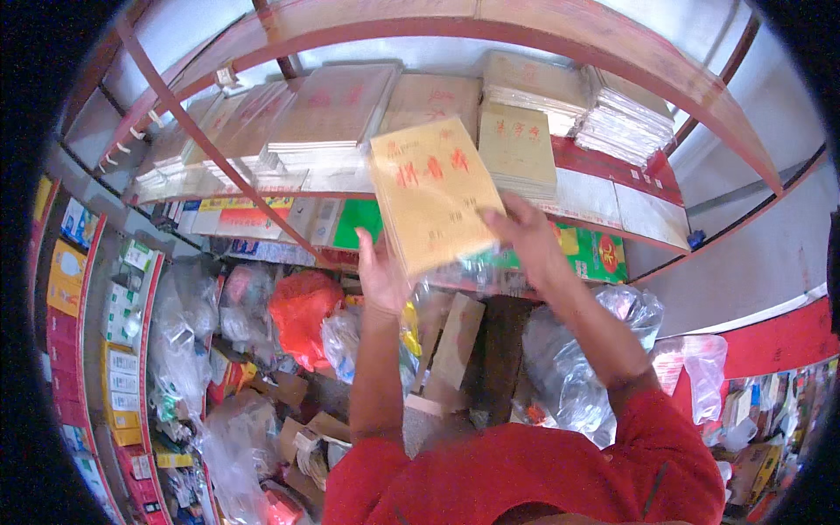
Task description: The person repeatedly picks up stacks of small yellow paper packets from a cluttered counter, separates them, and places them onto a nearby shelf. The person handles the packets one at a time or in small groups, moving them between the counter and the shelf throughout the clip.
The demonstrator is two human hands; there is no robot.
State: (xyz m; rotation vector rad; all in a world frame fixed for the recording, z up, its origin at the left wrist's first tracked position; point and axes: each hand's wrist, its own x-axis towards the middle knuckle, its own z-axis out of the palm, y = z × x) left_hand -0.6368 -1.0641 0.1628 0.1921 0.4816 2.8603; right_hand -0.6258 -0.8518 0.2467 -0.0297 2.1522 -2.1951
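Note:
A stack of tan paper exercise books (436, 197) with red characters on the cover is held up in front of the shelf, tilted. My right hand (525, 236) grips its right edge, thumb on the cover. At the lower left side, my left hand (382, 269) supports it, thumb raised and apart, the other fingers mostly hidden behind the books. Just behind, on the shelf, stands a pile of smaller tan booklets (517, 147). To the left lies a tall stack of larger brown-covered books (328, 108); at the right are plastic-wrapped booklets (623, 121).
A reddish metal shelf beam (459, 27) arches above, and a diagonal strut (216, 144) crosses the left side. Below the shelf are a red plastic bag (305, 318), clear plastic bags (584, 367) and open cardboard boxes (315, 433). Boxed goods (121, 315) line the left shelves.

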